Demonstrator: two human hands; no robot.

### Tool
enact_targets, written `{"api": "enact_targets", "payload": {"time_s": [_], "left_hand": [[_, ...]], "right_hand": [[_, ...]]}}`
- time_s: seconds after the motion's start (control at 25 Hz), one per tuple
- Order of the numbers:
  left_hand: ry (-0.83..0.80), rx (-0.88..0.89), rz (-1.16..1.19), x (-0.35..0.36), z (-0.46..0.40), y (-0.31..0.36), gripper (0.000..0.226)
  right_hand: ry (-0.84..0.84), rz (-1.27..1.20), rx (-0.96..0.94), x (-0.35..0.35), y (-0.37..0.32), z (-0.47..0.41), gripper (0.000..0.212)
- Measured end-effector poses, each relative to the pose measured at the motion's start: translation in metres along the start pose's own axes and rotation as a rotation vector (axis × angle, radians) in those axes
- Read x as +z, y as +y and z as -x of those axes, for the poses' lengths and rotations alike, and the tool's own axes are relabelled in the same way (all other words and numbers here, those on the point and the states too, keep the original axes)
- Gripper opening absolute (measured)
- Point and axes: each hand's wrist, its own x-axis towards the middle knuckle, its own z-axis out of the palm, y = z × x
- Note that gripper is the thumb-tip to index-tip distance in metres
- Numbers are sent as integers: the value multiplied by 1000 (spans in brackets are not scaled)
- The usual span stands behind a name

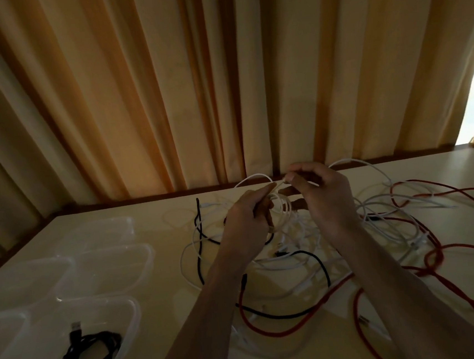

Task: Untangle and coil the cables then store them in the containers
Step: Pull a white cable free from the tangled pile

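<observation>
**Winding the white cable: keep the loops even and the feed slack**

Nearest the camera, at the lower left, a clear container [127, 314] already holds a coiled black cable [92, 356], its plug lying at the top of the coil. So one cable looks stored and the rest remain.

Further in, both forearms reach over the tangle [309, 247] of white, black and red cables spread on the table [170, 316]. The left hand [244, 225] is curled round a small bundle of loops of the white cable [283, 206], holding it upright above the pile. The right hand [323, 197] pinches a strand of that same cable between thumb and fingertips, just beside the left hand's fingertips, as if laying on the next turn.

To do this well, I judge that the left hand should keep its grip light enough to accept each new loop, and that each loop should match the last in size. The right hand should draw the strand gently; where it drags on the red cable [468, 252] or a black one, stop and lift it free rather than pull, or a knot may tighten.

Beyond, more clear containers [114, 266] wait at the left, and a curtain [163, 85] hangs behind the table's far edge.
</observation>
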Motion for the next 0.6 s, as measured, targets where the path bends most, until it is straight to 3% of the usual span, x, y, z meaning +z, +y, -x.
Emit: {"api": "enact_targets", "payload": {"time_s": [0.08, 0.24, 0.36, 0.52, 0.6], "left_hand": [[48, 22, 11, 0, 1, 1, 45], [170, 54, 41, -7, -3, -5, 45], [231, 101, -112, -8, -2, -5, 46], [357, 215, -320, -4, 0, -6, 54], [419, 273, -401, -3, 0, -5, 50]], "right_hand": [[-13, 5, 49, 0, 2, -1, 10], [-194, -34, 210, 2, 3, 1, 11], [-298, 58, 248, 3, 3, 2, 13], [-394, -85, 386, 1, 1, 1, 20], [-459, -50, 351, 1, 3, 3, 25]]}}
